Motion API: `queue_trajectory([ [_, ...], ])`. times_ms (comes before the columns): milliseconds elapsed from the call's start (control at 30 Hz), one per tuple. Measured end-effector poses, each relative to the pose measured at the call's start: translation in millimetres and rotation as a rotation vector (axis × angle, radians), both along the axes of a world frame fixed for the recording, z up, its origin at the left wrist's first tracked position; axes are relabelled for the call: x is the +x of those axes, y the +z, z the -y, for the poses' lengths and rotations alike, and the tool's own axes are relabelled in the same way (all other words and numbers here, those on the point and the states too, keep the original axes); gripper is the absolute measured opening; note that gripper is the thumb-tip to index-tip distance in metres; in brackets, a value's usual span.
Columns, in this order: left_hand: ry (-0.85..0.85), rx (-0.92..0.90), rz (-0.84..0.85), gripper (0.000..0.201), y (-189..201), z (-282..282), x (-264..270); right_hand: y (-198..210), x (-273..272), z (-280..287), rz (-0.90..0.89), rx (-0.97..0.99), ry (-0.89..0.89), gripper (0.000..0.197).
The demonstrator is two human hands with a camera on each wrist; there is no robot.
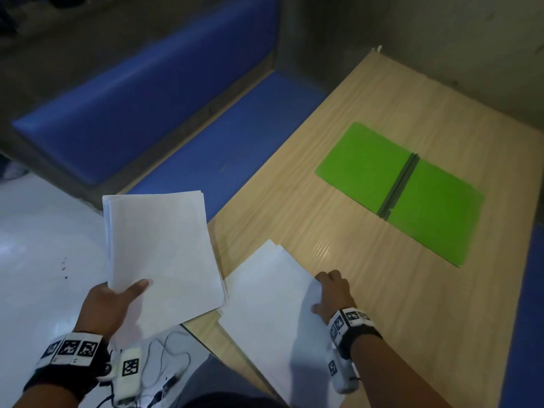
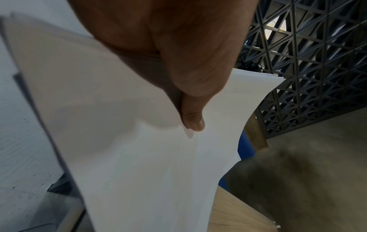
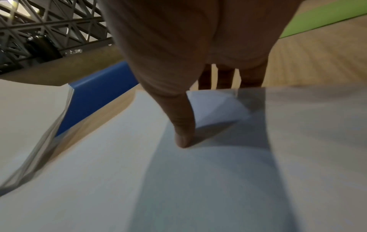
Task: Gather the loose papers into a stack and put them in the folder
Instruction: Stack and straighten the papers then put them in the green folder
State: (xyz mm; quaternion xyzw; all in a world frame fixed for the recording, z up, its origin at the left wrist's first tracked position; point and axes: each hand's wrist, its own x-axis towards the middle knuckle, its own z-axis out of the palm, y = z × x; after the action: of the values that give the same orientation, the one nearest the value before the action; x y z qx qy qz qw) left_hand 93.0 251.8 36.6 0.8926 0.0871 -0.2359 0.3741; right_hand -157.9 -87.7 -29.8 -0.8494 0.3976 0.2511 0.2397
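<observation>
My left hand [image 1: 117,293] holds a stack of white papers [image 1: 162,248] in the air, left of the table, thumb on top [image 2: 193,120] and fingers hidden underneath. Several more white sheets [image 1: 270,313] lie at the table's near left corner. My right hand [image 1: 329,293] pinches their right edge, thumb on top [image 3: 182,138] and fingers [image 3: 250,75] behind the lifted edge. The green folder [image 1: 435,201] lies open and flat on the table, farther off to the right; it shows as a green strip [image 3: 317,20] in the right wrist view.
The wooden table [image 1: 353,254] runs from near left to far right. A blue padded bench [image 1: 147,113] stands beyond its left side, and a white floor [image 1: 44,245] lies below my left hand. Cables and a small device [image 1: 164,375] hang near my left wrist.
</observation>
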Motion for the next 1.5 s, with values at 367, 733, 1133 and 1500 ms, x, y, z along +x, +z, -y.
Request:
queue_trajectory([
  [367, 0.014, -0.023, 0.078, 0.058, 18, 17, 15, 23, -38, 3, 0.057, 0.131, 0.131, 0.018],
  [733, -0.324, -0.332, -0.124, 0.026, -1, 142, -64, 120, -126, 19, 0.85, 0.283, -0.574, 0.029],
  [1133, -0.752, -0.408, -0.533, 0.016, -10, 215, -183, 74, -180, -16, 0.688, 0.049, -1.08, 0.012],
  [1500, -0.754, -0.515, -0.722, 0.069, 20, 240, -185, 62, -190, -20, 0.873, 0.095, -1.031, 0.086],
])
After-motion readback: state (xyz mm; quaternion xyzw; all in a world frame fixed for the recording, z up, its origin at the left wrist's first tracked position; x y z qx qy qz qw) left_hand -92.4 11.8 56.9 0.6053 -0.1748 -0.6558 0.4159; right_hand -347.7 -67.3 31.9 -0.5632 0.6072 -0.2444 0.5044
